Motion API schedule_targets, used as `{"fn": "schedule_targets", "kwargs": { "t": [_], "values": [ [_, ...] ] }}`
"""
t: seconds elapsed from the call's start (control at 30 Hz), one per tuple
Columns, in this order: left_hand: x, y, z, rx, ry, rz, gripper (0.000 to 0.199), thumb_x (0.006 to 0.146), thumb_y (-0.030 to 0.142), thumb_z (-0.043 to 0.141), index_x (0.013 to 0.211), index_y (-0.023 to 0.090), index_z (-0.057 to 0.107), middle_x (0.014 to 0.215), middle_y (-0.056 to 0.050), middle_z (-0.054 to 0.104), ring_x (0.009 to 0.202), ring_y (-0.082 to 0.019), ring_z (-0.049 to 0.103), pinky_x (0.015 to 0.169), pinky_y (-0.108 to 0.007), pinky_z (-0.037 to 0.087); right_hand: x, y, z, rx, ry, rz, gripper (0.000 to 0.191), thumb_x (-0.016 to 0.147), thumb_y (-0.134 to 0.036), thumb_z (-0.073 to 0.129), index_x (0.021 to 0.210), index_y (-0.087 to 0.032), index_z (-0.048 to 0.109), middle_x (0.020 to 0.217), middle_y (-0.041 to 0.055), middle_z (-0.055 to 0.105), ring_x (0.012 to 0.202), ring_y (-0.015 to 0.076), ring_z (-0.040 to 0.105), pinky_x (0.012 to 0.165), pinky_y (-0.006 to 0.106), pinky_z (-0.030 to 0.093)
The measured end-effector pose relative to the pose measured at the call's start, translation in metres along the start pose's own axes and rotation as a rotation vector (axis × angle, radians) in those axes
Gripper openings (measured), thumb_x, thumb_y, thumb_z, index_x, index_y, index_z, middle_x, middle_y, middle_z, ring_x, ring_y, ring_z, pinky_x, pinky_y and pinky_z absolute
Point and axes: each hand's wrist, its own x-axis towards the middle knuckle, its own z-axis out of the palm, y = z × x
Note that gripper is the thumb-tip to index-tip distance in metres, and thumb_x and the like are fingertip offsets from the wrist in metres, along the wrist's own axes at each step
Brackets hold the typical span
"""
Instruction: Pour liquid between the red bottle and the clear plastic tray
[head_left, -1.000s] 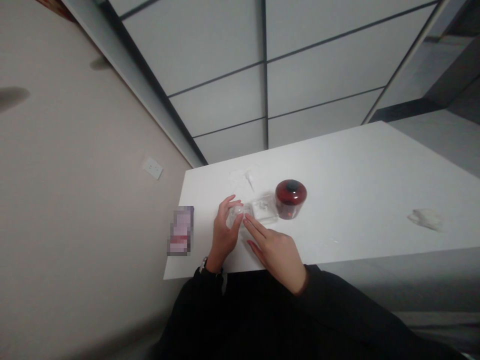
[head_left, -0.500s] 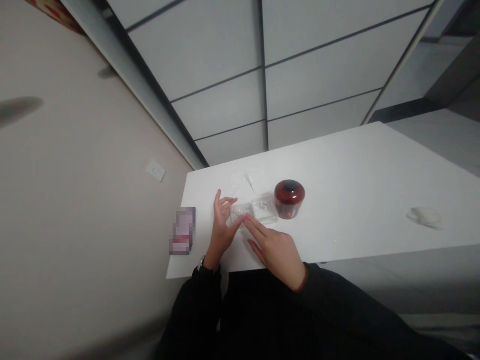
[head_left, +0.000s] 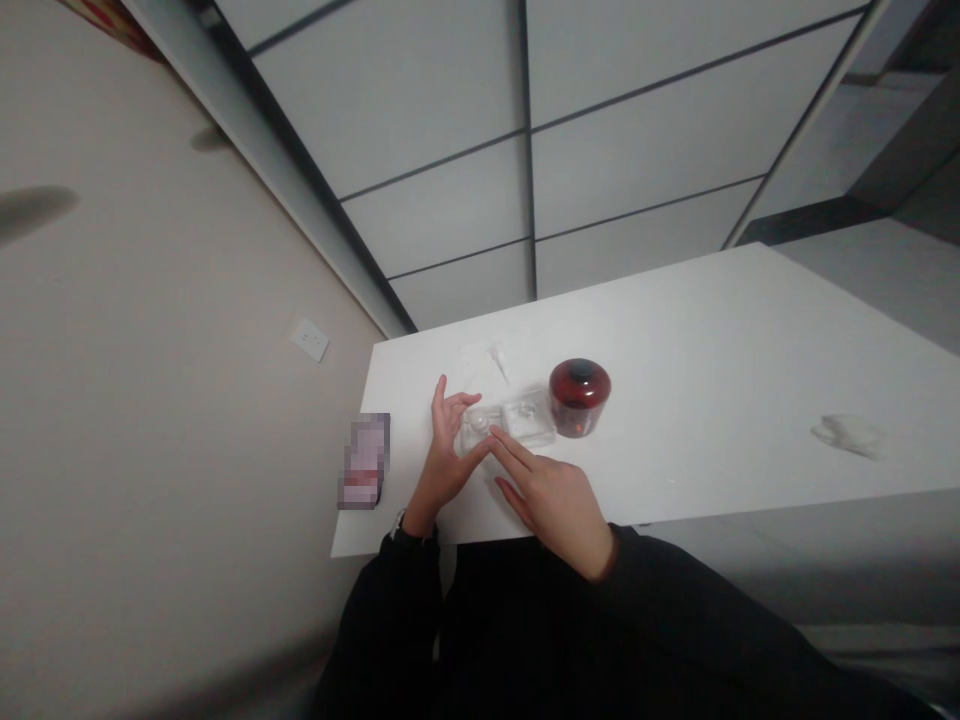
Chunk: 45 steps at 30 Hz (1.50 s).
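My left hand (head_left: pixel 450 448) is open, its fingers raised and spread and its thumb stretched to the right. The index and middle fingers of my right hand (head_left: pixel 556 498) are extended and touch the tip of the left thumb; that hand's thumb is apart from them. Neither hand shows anything held. Just beyond the fingertips lies a clear plastic case (head_left: pixel 531 422) with its two halves unfolded flat. A small clear rounded piece is in the left half, partly behind my fingers. Touching the case's right side stands a dark red translucent jar (head_left: pixel 580 402) with a black top.
A thin pale pointed item (head_left: pixel 499 362) lies behind the case on a clear film. Crumpled whitish plastic (head_left: pixel 847 436) rests far right on the white table (head_left: pixel 697 380). At the left edge is a pixelated pinkish box (head_left: pixel 366 462), beside the wall.
My left hand has shifted slightly right, and its thumb now sits a little lower against the right fingertips. The case and jar stay put.
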Motion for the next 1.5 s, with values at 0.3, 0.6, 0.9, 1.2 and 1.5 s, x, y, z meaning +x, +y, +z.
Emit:
{"fn": "schedule_targets", "kwargs": {
  "t": [0.3,0.6,0.9,1.2,1.5],
  "values": [
    [0.003,0.002,-0.008,0.084,-0.04,-0.002,0.098,0.094,0.043,0.077,0.168,0.026,0.015,0.131,-0.012,0.066,0.135,-0.03,0.062,0.123,-0.056,0.04,0.001,0.0,-0.001,-0.004,-0.02,0.009,0.054,0.106,-0.022,0.044,0.161,-0.02,0.047,0.168,0.0091,0.04,0.092,0.0224,0.079,0.07,0.036,0.064],
    [0.006,0.003,-0.017,0.112,-0.144,0.008,0.096,0.099,0.044,0.069,0.171,0.027,0.007,0.141,-0.015,0.066,0.138,-0.028,0.061,0.121,-0.054,0.042,0.001,0.002,0.001,-0.006,-0.004,-0.01,0.057,0.105,-0.019,0.046,0.161,-0.021,0.046,0.169,0.0072,0.039,0.091,0.0219,0.079,0.071,0.038,0.065],
    [0.016,0.004,-0.023,0.065,-0.204,-0.061,0.094,0.098,0.039,0.071,0.17,0.027,0.012,0.126,-0.011,0.076,0.138,-0.027,0.062,0.122,-0.054,0.04,0.0,-0.002,-0.002,-0.066,-0.036,0.011,0.061,0.103,-0.016,0.045,0.163,-0.021,0.042,0.17,0.0081,0.035,0.088,0.0214,0.079,0.068,0.037,0.064],
    [0.015,-0.006,-0.02,-0.011,-0.055,-0.136,0.095,0.087,0.037,0.083,0.166,0.026,0.031,0.111,-0.005,0.074,0.125,-0.027,0.07,0.118,-0.051,0.047,-0.002,-0.003,-0.001,-0.069,-0.03,0.004,0.06,0.104,-0.02,0.045,0.164,-0.02,0.041,0.171,0.0056,0.032,0.089,0.0221,0.078,0.07,0.038,0.065],
    [0.017,-0.016,-0.016,-0.005,-0.052,-0.064,0.105,0.087,0.041,0.084,0.17,0.03,0.019,0.114,-0.005,0.068,0.121,-0.023,0.069,0.117,-0.046,0.048,-0.002,-0.002,0.001,-0.047,-0.01,0.001,0.061,0.104,-0.021,0.043,0.164,-0.02,0.04,0.17,0.0092,0.035,0.09,0.0231,0.078,0.069,0.038,0.064]
  ]
}}
